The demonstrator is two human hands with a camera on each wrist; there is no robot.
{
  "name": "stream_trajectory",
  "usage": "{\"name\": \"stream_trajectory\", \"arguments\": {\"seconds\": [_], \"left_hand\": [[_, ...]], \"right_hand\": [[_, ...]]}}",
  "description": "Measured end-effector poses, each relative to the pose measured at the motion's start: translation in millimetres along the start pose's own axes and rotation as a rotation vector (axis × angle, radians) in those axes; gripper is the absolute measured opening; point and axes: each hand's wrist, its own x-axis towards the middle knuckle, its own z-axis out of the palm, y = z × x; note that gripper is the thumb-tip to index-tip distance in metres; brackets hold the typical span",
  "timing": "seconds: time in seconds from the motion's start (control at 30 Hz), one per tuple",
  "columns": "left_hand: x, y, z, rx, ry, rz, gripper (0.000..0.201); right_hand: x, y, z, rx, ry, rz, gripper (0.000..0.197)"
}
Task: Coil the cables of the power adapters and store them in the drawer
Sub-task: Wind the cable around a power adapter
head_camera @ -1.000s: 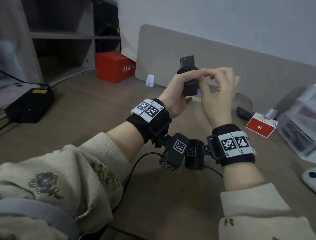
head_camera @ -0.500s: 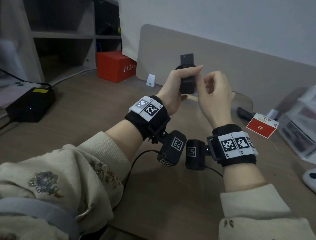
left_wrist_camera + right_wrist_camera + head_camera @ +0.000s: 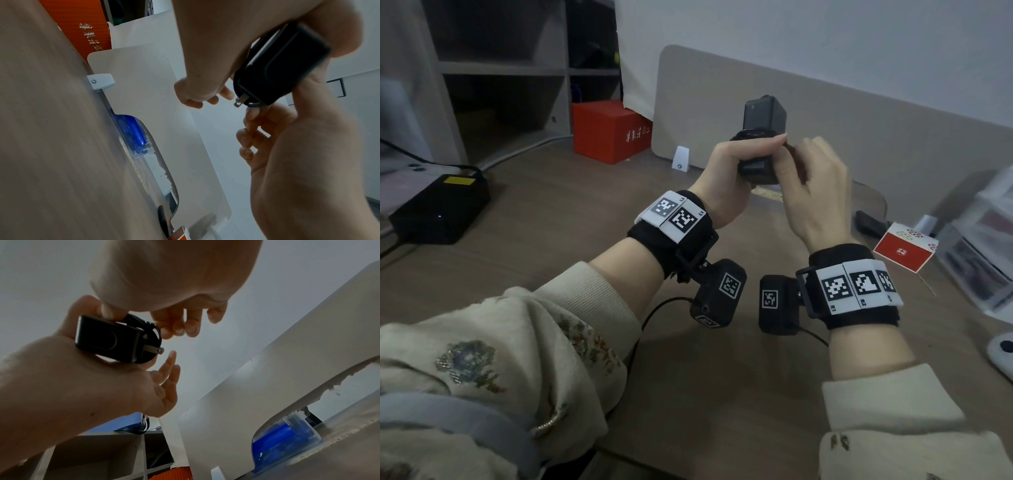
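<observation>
Wood-grain desk surface (image 3: 524, 219) spans the scene, with a beige divider panel (image 3: 825, 113) upright along its far edge. Above the middle of the desk we hold a black power adapter (image 3: 763, 113) clear of the surface. Our left hand (image 3: 726, 178) grips the adapter body between thumb and palm; in the right wrist view its remaining fingers (image 3: 170, 369) stand straight and slightly spread, below the metal prongs (image 3: 155, 350). Black cable (image 3: 144, 324) is wound around the adapter at the prong end. Our right hand (image 3: 811, 192) sits just right of the adapter, its fingers curled and closed on the cable beside the body. At far left we see a red box (image 3: 609, 133) in front of a shelf unit (image 3: 493, 68), and a black box (image 3: 438, 209) at the left. A red-and-white carton (image 3: 904, 250) and clear plastic drawers (image 3: 983, 246) lie at the right
</observation>
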Motion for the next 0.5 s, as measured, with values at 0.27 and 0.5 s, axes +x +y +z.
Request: {"name": "stream_trajectory", "arguments": {"seconds": [0.27,0.5], "left_hand": [[-1.3,-0.8,5.7,-0.016,0.060,-0.040,0.014],[-1.7,-2.7,5.1,-0.042,0.096,-0.038,0.008]], "right_hand": [[0.8,4.8,-1.5,0.005,-0.023,-0.067,0.057],[1.9,4.8,0.3,0.012,-0.049,-0.066,0.055]]}}
